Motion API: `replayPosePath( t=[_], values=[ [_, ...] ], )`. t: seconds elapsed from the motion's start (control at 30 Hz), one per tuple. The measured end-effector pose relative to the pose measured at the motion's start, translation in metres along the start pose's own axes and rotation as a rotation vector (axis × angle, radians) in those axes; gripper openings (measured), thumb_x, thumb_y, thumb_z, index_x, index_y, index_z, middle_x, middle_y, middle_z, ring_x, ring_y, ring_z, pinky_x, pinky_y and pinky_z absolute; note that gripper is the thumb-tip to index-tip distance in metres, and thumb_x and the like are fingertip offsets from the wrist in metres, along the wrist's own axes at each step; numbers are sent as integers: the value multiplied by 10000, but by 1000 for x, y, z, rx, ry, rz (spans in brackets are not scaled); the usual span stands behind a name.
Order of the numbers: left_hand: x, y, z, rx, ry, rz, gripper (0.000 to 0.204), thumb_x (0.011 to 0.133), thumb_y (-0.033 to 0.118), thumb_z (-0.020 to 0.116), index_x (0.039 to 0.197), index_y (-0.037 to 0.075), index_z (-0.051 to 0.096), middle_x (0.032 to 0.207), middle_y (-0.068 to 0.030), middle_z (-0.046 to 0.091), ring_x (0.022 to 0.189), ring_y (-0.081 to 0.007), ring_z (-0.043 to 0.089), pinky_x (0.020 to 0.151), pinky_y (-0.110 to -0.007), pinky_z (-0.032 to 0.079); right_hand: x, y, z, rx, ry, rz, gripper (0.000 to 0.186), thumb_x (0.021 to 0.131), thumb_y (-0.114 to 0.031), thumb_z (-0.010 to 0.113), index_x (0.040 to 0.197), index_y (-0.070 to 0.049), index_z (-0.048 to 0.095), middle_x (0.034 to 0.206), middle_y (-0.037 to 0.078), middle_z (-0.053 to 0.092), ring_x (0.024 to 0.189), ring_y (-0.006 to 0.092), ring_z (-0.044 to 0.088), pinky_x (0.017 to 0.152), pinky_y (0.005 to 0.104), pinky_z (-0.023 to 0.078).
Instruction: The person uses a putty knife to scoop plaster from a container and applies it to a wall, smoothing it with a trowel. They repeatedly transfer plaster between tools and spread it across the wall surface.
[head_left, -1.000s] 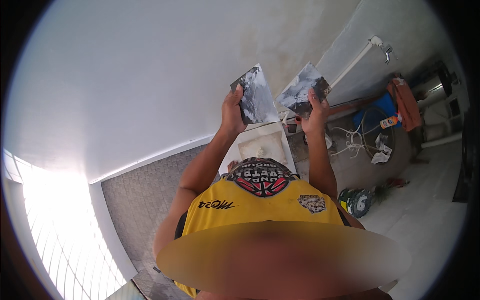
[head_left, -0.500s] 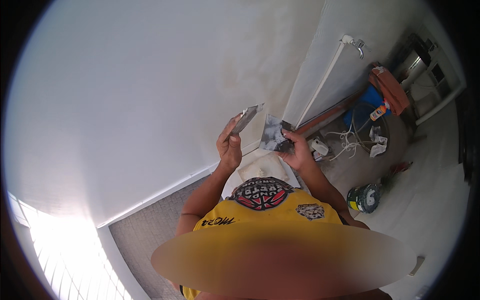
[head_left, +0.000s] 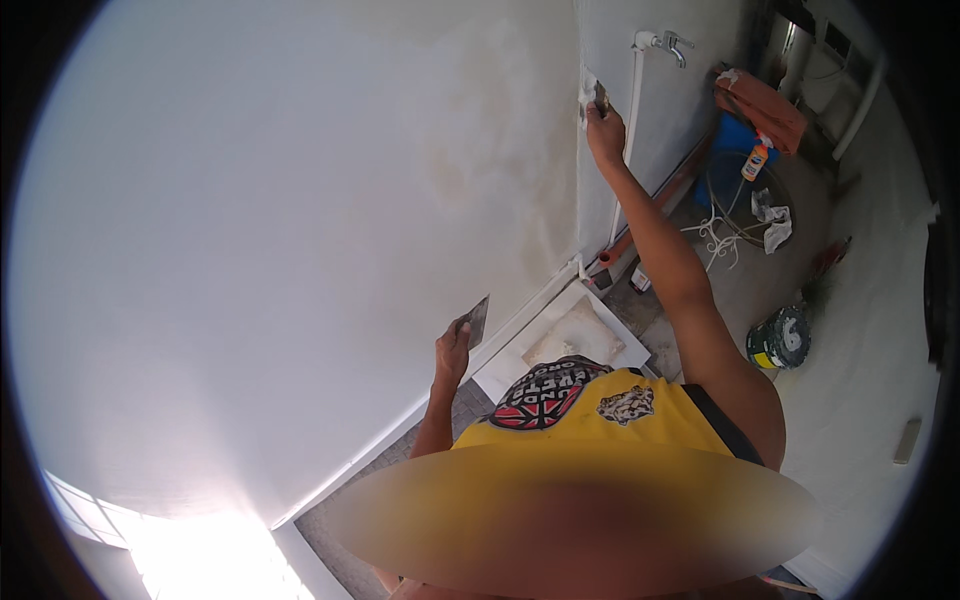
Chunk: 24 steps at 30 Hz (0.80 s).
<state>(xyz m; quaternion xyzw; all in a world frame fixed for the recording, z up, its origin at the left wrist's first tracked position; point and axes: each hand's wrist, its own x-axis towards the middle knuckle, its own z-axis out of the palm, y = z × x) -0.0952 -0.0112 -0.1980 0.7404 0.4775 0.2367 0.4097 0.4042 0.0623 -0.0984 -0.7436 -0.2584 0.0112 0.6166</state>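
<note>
My right hand is stretched up to the wall corner, closed round a putty knife. Its blade lies against the wall beside a patch of white putty, close to the white pipe. Lower down, my left hand grips a second, wide-bladed putty knife, held apart from the wall with its blade tilted upward. The large white wall has a damp-looking, beige patch left of the corner.
A tap sticks out above the pipe. Below me a white board bears a beige slab. To the right are a spray bottle, a white metal stand, an orange cloth-like item and a bucket.
My right hand has moved from beside the left up to the wall corner with its putty knife. My left hand has dropped lower, still holding its own. The view has shifted.
</note>
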Motion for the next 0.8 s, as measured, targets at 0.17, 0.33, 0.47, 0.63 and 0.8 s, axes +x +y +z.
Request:
replayPosePath(
  t=[0.17, 0.33, 0.47, 0.63, 0.8],
  values=[
    [-35, -49, 0, -22, 143, -82, 407, 1043, 333, 552, 1146, -39, 682, 879, -154, 707, 835, -238, 663, 789, -401, 523, -3, -57, 53, -182, 216, -179, 407, 951, -201, 614, 1342, -87, 619, 1282, 175, 661, 1098, 386, 665, 947, 514, 531],
    [-73, -95, 13, -71, 291, -177, 396, 1031, 342, 562, 1049, -39, 668, 767, -84, 629, 720, -195, 567, 689, -373, 475, -35, -41, 23, 6, -5, -206, 421, 955, -120, 586, 1369, -45, 599, 1244, 175, 693, 1138, 374, 669, 981, 470, 516],
    [-86, -128, 18, -46, 308, -267, 419, 1018, 368, 570, 1000, -40, 661, 740, -76, 616, 705, -197, 554, 682, -387, 465, 20, -57, 16, -44, 239, -195, 432, 950, -108, 589, 1377, -37, 583, 1262, 180, 671, 1132, 386, 658, 941, 493, 537],
    [-103, -149, 25, -60, 286, -343, 431, 1018, 386, 566, 967, -30, 668, 740, -72, 617, 717, -207, 560, 695, -409, 468, -32, -81, 33, -136, 90, -300, 465, 897, -81, 595, 1361, -71, 568, 1283, 150, 634, 1158, 377, 617, 955, 503, 526],
    [-110, -173, 28, -41, 350, -443, 449, 1011, 408, 579, 1042, -23, 702, 806, -105, 664, 762, -196, 587, 719, -410, 472, -33, -79, -2, -39, 23, -165, 447, 932, -74, 557, 1376, -96, 592, 1298, 148, 657, 1142, 339, 660, 938, 487, 536]
  ],
)
